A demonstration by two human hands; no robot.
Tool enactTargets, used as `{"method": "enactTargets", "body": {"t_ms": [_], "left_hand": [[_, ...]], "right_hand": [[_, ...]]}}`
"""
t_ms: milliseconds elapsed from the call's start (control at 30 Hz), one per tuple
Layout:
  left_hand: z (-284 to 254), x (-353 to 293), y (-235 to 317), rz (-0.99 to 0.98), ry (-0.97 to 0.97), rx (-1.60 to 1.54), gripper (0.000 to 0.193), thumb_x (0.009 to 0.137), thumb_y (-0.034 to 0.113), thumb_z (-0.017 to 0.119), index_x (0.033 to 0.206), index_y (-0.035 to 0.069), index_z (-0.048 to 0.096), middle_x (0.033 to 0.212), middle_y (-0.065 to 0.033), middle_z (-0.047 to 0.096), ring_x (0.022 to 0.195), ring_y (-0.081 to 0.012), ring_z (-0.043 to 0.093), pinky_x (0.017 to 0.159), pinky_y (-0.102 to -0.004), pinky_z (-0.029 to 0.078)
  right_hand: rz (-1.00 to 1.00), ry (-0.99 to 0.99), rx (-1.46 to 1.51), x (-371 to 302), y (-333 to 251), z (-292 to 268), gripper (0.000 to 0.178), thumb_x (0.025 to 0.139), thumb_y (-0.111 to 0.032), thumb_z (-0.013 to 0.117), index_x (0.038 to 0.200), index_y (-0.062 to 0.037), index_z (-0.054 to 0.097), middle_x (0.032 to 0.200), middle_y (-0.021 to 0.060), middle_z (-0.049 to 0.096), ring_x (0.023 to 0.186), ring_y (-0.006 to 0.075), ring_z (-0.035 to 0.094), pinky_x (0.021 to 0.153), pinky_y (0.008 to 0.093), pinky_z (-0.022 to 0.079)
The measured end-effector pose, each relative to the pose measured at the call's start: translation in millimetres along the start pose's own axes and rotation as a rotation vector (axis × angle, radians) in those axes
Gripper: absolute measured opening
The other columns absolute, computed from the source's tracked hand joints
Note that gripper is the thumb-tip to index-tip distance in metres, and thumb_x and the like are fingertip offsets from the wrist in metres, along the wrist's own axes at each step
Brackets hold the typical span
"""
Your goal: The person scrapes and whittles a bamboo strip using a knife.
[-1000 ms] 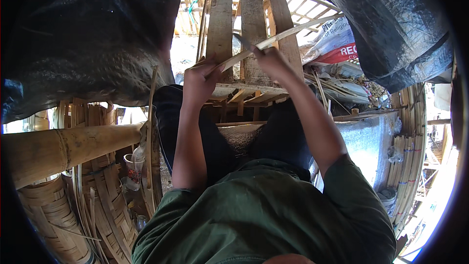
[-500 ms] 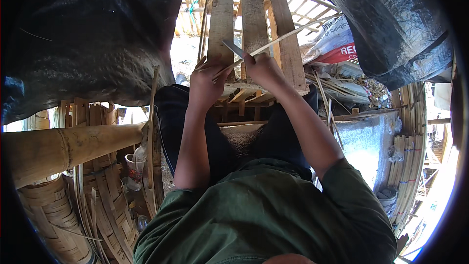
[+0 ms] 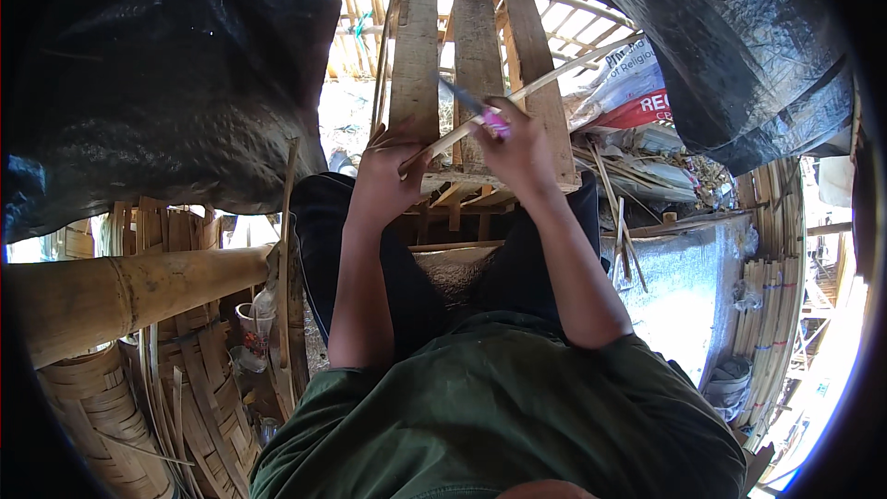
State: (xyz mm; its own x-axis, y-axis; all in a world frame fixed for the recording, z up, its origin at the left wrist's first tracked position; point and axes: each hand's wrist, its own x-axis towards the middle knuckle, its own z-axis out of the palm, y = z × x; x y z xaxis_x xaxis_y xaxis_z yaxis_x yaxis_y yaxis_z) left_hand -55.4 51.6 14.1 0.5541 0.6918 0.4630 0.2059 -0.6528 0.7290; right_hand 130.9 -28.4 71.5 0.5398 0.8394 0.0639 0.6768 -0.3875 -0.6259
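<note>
My left hand point(image 3: 392, 171) is closed round the near end of a long, pale bamboo strip point(image 3: 545, 80), which slants up to the far right across a slatted wooden bench point(image 3: 413, 55). In my right hand point(image 3: 519, 150) is a knife point(image 3: 461, 96) with a pink-purple handle, its blade pointing up and left. The blade is slightly blurred. The knife crosses close to the strip; whether the edge touches it I cannot tell. Both hands are over the bench's near end, above my knees.
Black plastic sheeting point(image 3: 166, 83) hangs at left and upper right. A thick bamboo pole point(image 3: 148, 288) juts in from the left above woven bamboo baskets point(image 3: 92, 397). Bundled bamboo strips point(image 3: 771, 314) stand at right, near a printed white-and-red sack point(image 3: 637, 83).
My right hand has moved slightly right and nearer, turning so that the knife's pink-purple handle shows. The left hand keeps its hold on the strip.
</note>
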Motion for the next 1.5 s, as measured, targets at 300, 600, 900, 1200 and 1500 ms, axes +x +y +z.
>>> {"method": "enactTargets", "body": {"t_ms": [300, 600, 900, 1200, 1500], "left_hand": [[-15, -5, 4, -0.223, -0.136, -0.223, 0.029, 0.102, 0.019, 0.056, 0.099, -0.003, 0.074, 0.093, -0.0171, 0.074, 0.103, -0.0301, 0.071, 0.100, -0.0402, 0.049], [22, -11, -3, -0.158, 0.430, -0.134, 0.092, 0.105, 0.057, -0.005, 0.122, 0.005, 0.070, 0.138, -0.0149, 0.061, 0.149, -0.0314, 0.034, 0.125, -0.0503, -0.002], [31, -10, 4, -0.240, 0.388, -0.151, 0.081, 0.108, 0.051, 0.001, 0.130, 0.005, 0.064, 0.146, -0.0156, 0.053, 0.152, -0.0323, 0.027, 0.119, -0.0573, -0.020], [36, -12, -8, -0.246, 0.355, -0.255, 0.082, 0.106, 0.049, -0.005, 0.132, 0.010, 0.063, 0.149, -0.0101, 0.051, 0.153, -0.0333, 0.023, 0.118, -0.0592, -0.022], [34, -12, -7, -0.268, 0.379, -0.232, 0.082, 0.107, 0.048, -0.005, 0.131, 0.010, 0.064, 0.148, -0.0098, 0.051, 0.153, -0.0331, 0.024, 0.118, -0.0608, -0.021]], "right_hand": [[-0.155, -0.056, -0.068, 6, 17, 36, 0.019, 0.088, -0.032, 0.076, 0.095, -0.0139, 0.073, 0.083, 0.0152, 0.072, 0.082, 0.0399, 0.070, 0.067, 0.0496, 0.053], [-0.148, -0.061, -0.039, -2, 24, 22, 0.019, 0.088, -0.031, 0.076, 0.095, -0.0136, 0.071, 0.084, 0.0158, 0.071, 0.083, 0.0406, 0.069, 0.068, 0.0498, 0.053], [-0.012, -0.064, 0.155, -10, 43, -6, 0.030, 0.104, -0.023, 0.051, 0.100, 0.0032, 0.064, 0.074, 0.0237, 0.067, 0.074, 0.0406, 0.070, 0.066, 0.0482, 0.050], [0.161, -0.416, 0.026, -8, 15, -14, 0.051, 0.106, -0.035, 0.044, 0.092, 0.0059, 0.069, 0.083, 0.0331, 0.068, 0.083, 0.0471, 0.070, 0.077, 0.0557, 0.054], [0.327, -0.450, 0.129, -9, 25, -5, 0.050, 0.108, -0.036, 0.042, 0.096, 0.0059, 0.067, 0.075, 0.0275, 0.068, 0.067, 0.0429, 0.069, 0.063, 0.0503, 0.055]]}}
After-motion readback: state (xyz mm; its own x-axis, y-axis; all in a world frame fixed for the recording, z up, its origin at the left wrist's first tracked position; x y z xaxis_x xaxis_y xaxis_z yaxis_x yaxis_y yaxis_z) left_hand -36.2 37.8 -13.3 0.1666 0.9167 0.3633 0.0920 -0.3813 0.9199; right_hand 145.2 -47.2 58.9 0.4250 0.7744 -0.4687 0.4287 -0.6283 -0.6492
